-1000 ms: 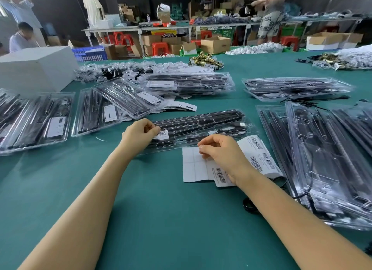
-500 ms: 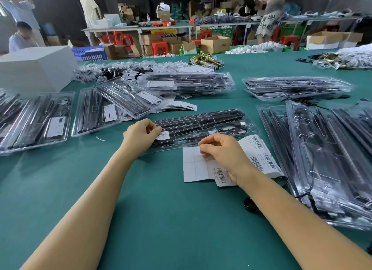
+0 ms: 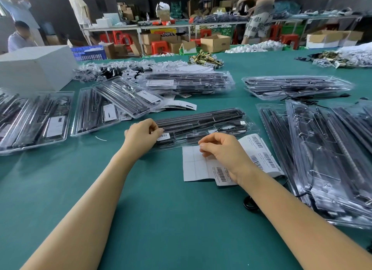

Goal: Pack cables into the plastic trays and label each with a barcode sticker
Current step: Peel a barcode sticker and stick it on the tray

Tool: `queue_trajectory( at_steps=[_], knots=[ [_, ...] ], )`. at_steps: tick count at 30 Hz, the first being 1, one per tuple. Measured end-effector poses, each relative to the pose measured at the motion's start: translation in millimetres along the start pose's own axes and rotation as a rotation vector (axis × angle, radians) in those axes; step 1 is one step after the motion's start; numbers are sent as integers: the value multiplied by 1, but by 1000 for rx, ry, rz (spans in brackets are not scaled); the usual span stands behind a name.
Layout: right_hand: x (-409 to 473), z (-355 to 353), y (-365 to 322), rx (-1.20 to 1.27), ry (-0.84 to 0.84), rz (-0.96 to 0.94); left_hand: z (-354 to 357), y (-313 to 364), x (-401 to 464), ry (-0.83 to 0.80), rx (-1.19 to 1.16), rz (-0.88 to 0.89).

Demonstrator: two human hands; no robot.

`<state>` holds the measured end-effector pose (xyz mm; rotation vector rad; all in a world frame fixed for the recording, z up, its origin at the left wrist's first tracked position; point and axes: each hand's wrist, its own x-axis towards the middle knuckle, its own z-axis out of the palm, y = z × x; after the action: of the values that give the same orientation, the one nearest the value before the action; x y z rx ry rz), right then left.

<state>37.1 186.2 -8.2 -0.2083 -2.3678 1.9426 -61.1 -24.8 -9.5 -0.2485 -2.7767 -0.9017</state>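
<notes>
While left hand (image 3: 141,134) pinches barcode sticker (image 3: 163,136) onto near left end of clear tray (image 3: 203,127) mid-table, cables inside, right hand (image 3: 223,153) rests curled on label sheet (image 3: 197,165) just beside tray, fingertips pinching at sheet. Tray stack (image 3: 330,161) farther right.

tray (image 3: 201,127) centre on table (image 3: 161,219) | sticker sheet (image 3: 196,165) in front of it | tray stacks (image 3: 322,149) right | white box (image 3: 34,68) far left
</notes>
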Motion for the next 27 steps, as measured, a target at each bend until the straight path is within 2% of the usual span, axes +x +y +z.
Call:
queue_trajectory(
  at_steps=[10,16,22,25,27],
  knots=[
    [-1,1,-1,4,-8,4,2,1,-4,7,54,55],
    [-1,0,-1,4,-6,0,5,3,-10,75,211,90],
    [-1,0,0,1,-9,-1,5,8,-18,184,282,-29],
    [0,0,0,-22,-9,-7,11,18,-27,291,523,168],
    [0,1,0,-36,-8,-14,20,33,-33,216,617,251]
  ],
)
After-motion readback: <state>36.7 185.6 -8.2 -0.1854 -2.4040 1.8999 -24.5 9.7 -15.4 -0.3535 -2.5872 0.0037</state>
